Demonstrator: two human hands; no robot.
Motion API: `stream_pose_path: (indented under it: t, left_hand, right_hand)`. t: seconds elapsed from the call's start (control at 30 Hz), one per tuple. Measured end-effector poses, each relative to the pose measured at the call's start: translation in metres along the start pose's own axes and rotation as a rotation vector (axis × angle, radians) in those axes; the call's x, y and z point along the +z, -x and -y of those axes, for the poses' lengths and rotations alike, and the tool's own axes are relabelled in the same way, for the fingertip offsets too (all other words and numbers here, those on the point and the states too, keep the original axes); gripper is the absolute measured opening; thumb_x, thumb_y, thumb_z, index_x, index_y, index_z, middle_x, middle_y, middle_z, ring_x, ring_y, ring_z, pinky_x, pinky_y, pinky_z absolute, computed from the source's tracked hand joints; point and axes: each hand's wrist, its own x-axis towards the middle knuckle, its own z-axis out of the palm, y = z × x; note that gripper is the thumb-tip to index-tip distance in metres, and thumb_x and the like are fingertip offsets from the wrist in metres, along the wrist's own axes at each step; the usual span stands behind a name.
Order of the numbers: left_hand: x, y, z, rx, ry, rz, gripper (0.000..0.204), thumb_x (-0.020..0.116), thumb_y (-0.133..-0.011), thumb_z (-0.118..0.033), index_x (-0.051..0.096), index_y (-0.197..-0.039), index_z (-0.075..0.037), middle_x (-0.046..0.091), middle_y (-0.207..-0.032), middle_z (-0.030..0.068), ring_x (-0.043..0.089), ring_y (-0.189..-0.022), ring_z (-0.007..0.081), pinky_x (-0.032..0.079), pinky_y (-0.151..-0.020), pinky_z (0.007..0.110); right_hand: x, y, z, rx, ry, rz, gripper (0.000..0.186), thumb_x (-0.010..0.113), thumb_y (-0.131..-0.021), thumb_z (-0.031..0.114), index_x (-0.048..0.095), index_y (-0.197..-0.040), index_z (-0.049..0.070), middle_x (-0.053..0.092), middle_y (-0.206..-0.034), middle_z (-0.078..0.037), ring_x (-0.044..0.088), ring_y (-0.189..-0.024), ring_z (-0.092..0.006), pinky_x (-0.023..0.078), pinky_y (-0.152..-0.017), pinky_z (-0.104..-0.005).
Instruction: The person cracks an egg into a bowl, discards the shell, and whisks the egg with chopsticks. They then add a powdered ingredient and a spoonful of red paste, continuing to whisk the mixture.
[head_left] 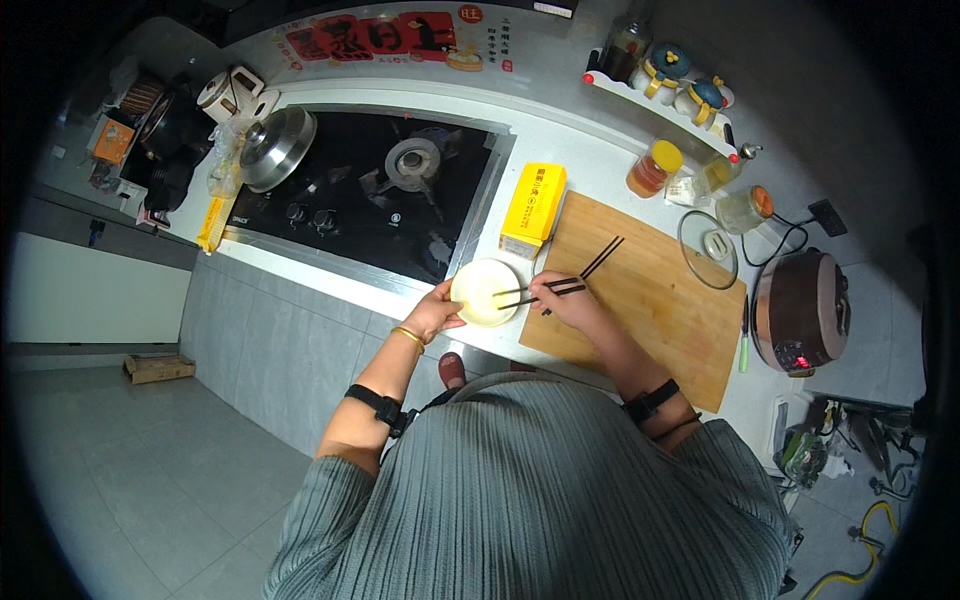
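Left hand [432,316] clasping round pale bowl [484,292]; right hand [566,298], grip closed on slim dark chopsticks [540,291].

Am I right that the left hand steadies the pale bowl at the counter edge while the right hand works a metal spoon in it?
Not quite. The head view shows the right hand holding a pair of dark chopsticks, not a metal spoon, with their tips over the pale bowl. The rest stands: the left hand grips the bowl's rim at the counter edge.
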Motion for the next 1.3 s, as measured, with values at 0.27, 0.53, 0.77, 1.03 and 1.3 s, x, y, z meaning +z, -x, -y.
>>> stream_pose_path:
  t: [0.27, 0.53, 0.77, 1.03, 1.3]
  left_hand:
    - [0.004, -0.003, 0.008, 0.037, -0.025, -0.088, 0.055, 0.051, -0.084, 0.006, 0.041, -0.135, -0.012, 0.061, -0.109, 0.0058, 0.065, -0.085, 0.0138, 0.058, -0.069, 0.025]
    - [0.011, 0.0, 0.01, 0.083, -0.139, -0.189, 0.056, 0.05, -0.081, 0.006, 0.043, -0.134, -0.01, 0.06, -0.103, 0.0036, 0.063, -0.076, 0.0104, 0.057, -0.062, 0.022]
    - [0.022, 0.012, -0.005, 0.122, -0.207, -0.182, 0.055, 0.049, -0.079, 0.005, 0.044, -0.133, -0.006, 0.061, -0.103, 0.0047, 0.062, -0.073, 0.0096, 0.056, -0.058, 0.02]
    - [0.031, 0.019, -0.02, 0.148, -0.309, -0.156, 0.05, 0.048, -0.078, 0.002, 0.049, -0.128, -0.003, 0.063, -0.095, 0.004, 0.062, -0.071, 0.0089, 0.055, -0.057, 0.021]
    - [0.048, 0.02, -0.036, 0.139, -0.388, -0.061, 0.052, 0.047, -0.079, 0.001, 0.047, -0.131, -0.003, 0.063, -0.096, 0.0037, 0.062, -0.07, 0.008, 0.055, -0.058, 0.02]
  right_hand:
    - [0.001, 0.001, 0.026, -0.14, 0.293, 0.002, 0.015, 0.053, -0.089, 0.013, 0.061, -0.093, 0.0, 0.066, -0.082, -0.009, 0.066, -0.073, -0.0148, 0.051, -0.068, -0.0286]
    - [-0.008, -0.006, 0.0, -0.021, -0.095, -0.058, 0.019, 0.052, -0.092, 0.013, 0.06, -0.095, -0.003, 0.065, -0.085, -0.011, 0.067, -0.076, -0.0183, 0.053, -0.067, -0.0273]
    - [-0.018, -0.002, -0.024, 0.114, -0.226, 0.076, 0.019, 0.05, -0.093, 0.015, 0.058, -0.096, -0.003, 0.065, -0.088, -0.011, 0.067, -0.077, -0.0181, 0.054, -0.065, -0.0268]
    - [-0.022, 0.009, -0.024, 0.073, -0.389, -0.086, 0.018, 0.05, -0.094, 0.012, 0.055, -0.098, -0.004, 0.061, -0.092, -0.015, 0.067, -0.077, -0.026, 0.057, -0.07, -0.0321]
    - [-0.035, 0.029, -0.018, 0.048, -0.493, -0.181, 0.02, 0.049, -0.094, 0.013, 0.055, -0.1, -0.005, 0.063, -0.093, -0.018, 0.067, -0.08, -0.0246, 0.056, -0.071, -0.0301]
